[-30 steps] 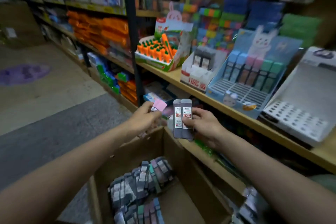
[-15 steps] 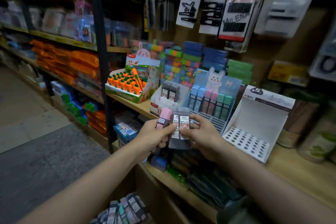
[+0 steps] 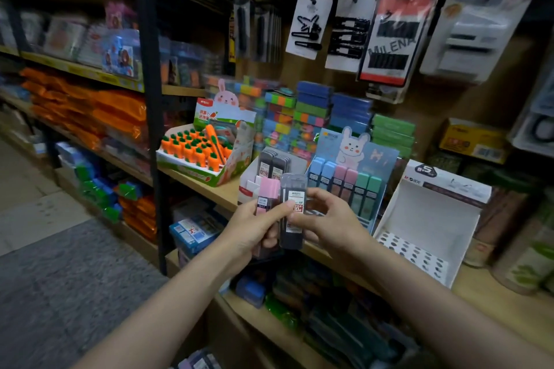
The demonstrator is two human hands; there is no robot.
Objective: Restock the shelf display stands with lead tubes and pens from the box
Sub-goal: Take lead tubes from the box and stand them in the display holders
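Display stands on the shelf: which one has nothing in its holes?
The white stand at the far right. Its perforated tray is bare, while the bunny stand holds pastel tubes and the carrot stand is full.

hands (image 3: 299, 225) raised from box to shelf, tubes (image 3: 292, 210) brought together

hands: left (image 3: 254, 226) grips pink tube (image 3: 267, 196) | right (image 3: 332, 219) pinches grey tube (image 3: 292, 213)

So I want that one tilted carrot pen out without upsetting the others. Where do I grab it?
Pinch the long tilted carrot pen by its upper orange end, coming from above. It leans over the upright carrots in the carrot box, so only that raised end stands free.
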